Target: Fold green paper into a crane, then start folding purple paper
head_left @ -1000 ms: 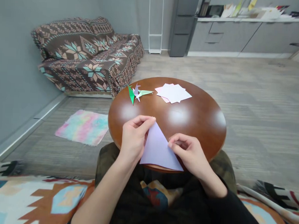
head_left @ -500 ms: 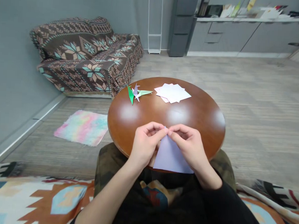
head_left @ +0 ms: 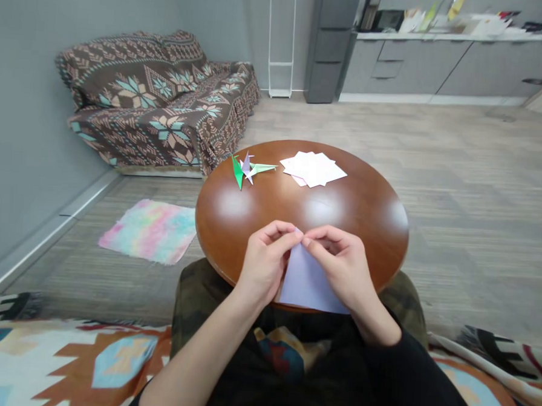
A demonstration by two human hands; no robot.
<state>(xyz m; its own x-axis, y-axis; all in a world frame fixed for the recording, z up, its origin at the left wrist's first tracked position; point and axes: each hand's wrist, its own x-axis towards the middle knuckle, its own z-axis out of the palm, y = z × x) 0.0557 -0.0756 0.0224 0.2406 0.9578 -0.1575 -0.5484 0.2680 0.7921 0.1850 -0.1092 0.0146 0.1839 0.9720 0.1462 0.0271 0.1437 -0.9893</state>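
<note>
A sheet of lavender origami paper [head_left: 310, 284] hangs between my hands at the near edge of the round brown table [head_left: 261, 208]. My left hand [head_left: 268, 257] pinches its top corner between thumb and forefinger. Right beside it, my right hand [head_left: 338, 258] pinches the same corner, the two thumb tips nearly touching. The paper's lower edge faces me, and my right hand covers part of its right side. Folded paper cranes [head_left: 238, 172] in green, lavender and pale green sit at the far left of the table. A fanned stack of white-faced paper squares [head_left: 313, 169] lies at the far middle.
Past the table on the left stands a sofa [head_left: 158, 106] under a patterned cover. A pastel fluffy mat [head_left: 149, 230] lies on the floor. Grey kitchen cabinets [head_left: 409, 68] line the back right. My knees are under the table's near edge.
The pinched paper has shifted very slightly, and both hands keep hold of its top corner. The cranes and the stack have not moved.
</note>
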